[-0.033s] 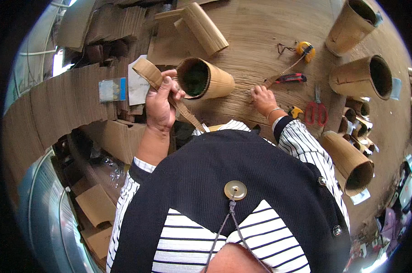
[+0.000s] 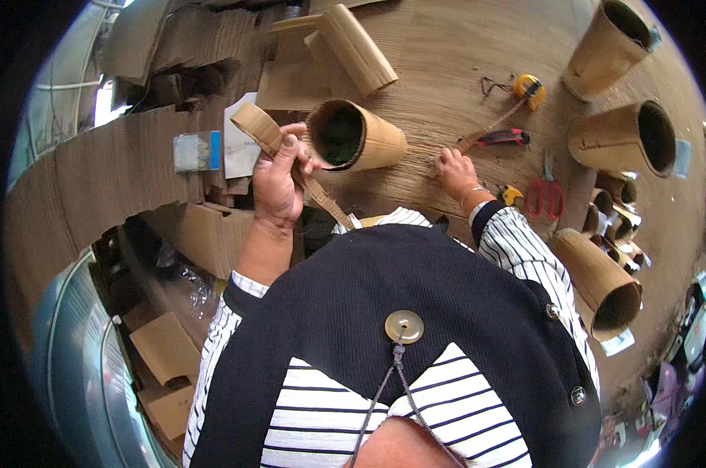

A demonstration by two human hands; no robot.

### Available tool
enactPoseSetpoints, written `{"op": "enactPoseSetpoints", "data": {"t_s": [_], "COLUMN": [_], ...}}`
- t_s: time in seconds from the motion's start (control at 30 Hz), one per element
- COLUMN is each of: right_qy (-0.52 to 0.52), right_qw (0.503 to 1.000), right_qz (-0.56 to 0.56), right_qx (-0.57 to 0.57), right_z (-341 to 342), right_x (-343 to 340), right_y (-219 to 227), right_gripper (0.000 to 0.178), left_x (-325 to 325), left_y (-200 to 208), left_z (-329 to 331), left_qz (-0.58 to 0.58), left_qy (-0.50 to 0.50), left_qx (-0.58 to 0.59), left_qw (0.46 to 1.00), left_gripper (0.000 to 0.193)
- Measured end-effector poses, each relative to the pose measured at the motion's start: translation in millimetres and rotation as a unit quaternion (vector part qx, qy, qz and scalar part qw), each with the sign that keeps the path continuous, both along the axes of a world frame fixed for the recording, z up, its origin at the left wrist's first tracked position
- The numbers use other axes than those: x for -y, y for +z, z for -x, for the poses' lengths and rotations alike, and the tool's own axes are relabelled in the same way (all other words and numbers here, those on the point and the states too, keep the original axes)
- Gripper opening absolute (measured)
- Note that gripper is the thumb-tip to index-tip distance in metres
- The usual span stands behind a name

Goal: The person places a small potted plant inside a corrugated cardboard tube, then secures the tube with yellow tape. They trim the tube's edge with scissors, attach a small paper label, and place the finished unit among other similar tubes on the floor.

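Left hand, left of centre: thumb and fingers pinching brown strip, tail slanting down toward centre | right hand, right of centre: fingers bunched on table, can't tell if gripping | cardboard tube between hands | red-black knife just beyond right hand | tape measure, upper right

Red-handled scissors | blue-edged packet, left | purple bundle, right, perhaps cloth
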State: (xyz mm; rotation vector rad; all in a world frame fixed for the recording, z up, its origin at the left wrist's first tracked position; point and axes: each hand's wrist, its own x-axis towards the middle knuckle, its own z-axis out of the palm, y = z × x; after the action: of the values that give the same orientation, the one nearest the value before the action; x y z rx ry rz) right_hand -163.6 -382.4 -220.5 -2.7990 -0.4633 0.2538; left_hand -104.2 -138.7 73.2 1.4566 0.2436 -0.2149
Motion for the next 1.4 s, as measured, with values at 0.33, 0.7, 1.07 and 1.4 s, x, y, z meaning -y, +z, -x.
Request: {"op": "enactPoseSetpoints", "data": {"t_s": [0.33, 0.7, 1.07, 1.4], "right_qy": [0.086, 0.094, -0.003, -0.035], "right_qw": [0.994, 0.985, 0.988, 0.989], "right_qz": [0.059, 0.120, 0.085, 0.087], "right_qx": [-0.023, -0.079, -0.130, -0.117], "right_z": [-18, -30, -16, -12], "right_x": [-8, -20, -30, -33], "right_y": [3, 2, -2, 3], "right_gripper": [0.021, 0.021, 0.020, 0.019], "left_x": [-46, -39, -45, -54], "left_y": [-1, 1, -7, -4], "left_z": [27, 26, 25, 18], "left_qz": [-0.001, -0.008, -0.018, 0.002], "left_qy": [0.092, 0.061, 0.034, -0.021], "left_qx": [-0.019, -0.037, -0.048, -0.034], "left_qw": [0.996, 0.997, 0.998, 0.999], "left_gripper": [0.029, 0.026, 0.023, 0.022]}}
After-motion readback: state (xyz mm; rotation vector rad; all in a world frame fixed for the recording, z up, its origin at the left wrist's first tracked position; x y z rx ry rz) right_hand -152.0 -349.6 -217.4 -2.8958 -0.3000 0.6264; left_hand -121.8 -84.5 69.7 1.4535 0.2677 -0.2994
